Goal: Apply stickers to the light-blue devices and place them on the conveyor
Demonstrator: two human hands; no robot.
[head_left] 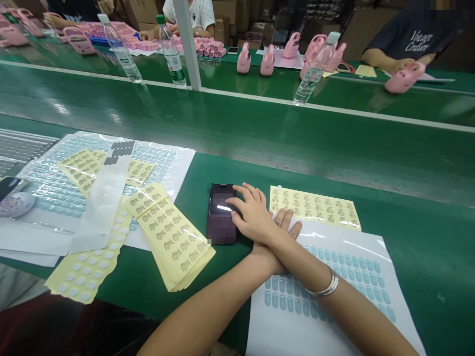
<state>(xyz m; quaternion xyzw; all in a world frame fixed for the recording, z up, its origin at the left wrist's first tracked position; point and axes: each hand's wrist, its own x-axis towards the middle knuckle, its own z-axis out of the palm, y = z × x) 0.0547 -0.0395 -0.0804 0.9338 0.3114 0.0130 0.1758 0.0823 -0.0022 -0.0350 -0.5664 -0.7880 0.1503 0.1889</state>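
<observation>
My arms are crossed at the wrists. My right hand (252, 215), with a silver bangle (328, 287) on its wrist, lies on top with its fingers spread, the fingertips on the lit screen of a black phone (221, 222). My left hand (292, 226) lies underneath, fingers stretched flat on the edge of a white sheet of pale blue oval stickers (345, 282). A yellow sheet of printed labels (315, 205) lies just beyond it. Neither hand holds anything.
A stack of yellow label sheets (172, 237) and more sticker sheets (92, 198) lie to the left on the green bench (426, 237). A green conveyor belt (260, 128) runs behind. Water bottles (172, 54) and pink devices (244, 59) stand beyond it, where other people sit.
</observation>
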